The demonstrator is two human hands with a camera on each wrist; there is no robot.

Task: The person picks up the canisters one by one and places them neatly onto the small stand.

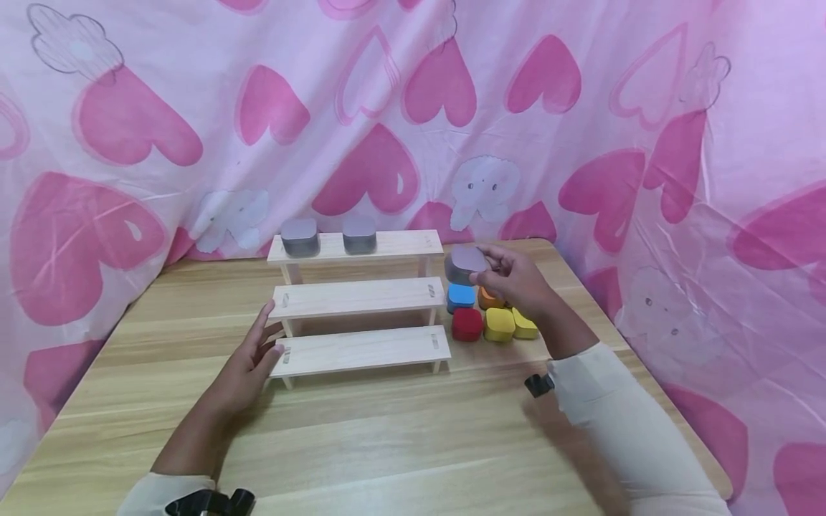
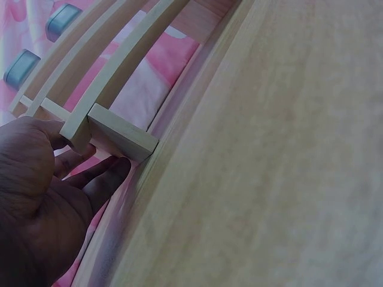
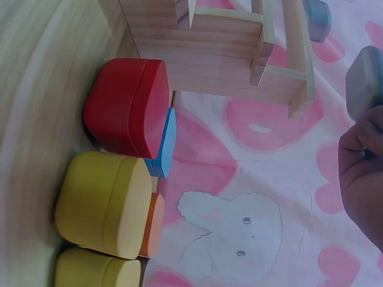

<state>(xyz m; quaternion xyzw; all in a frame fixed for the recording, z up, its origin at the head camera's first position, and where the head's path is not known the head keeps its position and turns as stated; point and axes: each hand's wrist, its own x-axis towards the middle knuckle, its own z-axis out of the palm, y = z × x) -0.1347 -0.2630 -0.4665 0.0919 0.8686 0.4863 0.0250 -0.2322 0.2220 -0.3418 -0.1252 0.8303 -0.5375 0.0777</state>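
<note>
A pale three-tier wooden stand (image 1: pixel 358 297) stands on the table. My left hand (image 1: pixel 248 362) holds its left end, the thumb on the lowest step's corner and the index finger by the middle step; in the left wrist view the fingertips touch the side support (image 2: pixel 122 133). My right hand (image 1: pixel 513 279) pinches a grey rounded-square box (image 1: pixel 463 264) in the air, right of the top step. Two similar boxes, a left grey box (image 1: pixel 300 238) and a second grey box (image 1: pixel 359 235), sit on the top step. The middle and lowest steps are bare.
Beneath the raised box, beside the stand, are a blue box (image 1: pixel 461 296), a red box (image 1: pixel 467 325), an orange box (image 1: pixel 488 297), a yellow box (image 1: pixel 499 325) and another yellow box (image 1: pixel 525 326). A pink heart-patterned curtain (image 1: pixel 368 172) hangs behind the wooden table (image 1: pixel 387 444).
</note>
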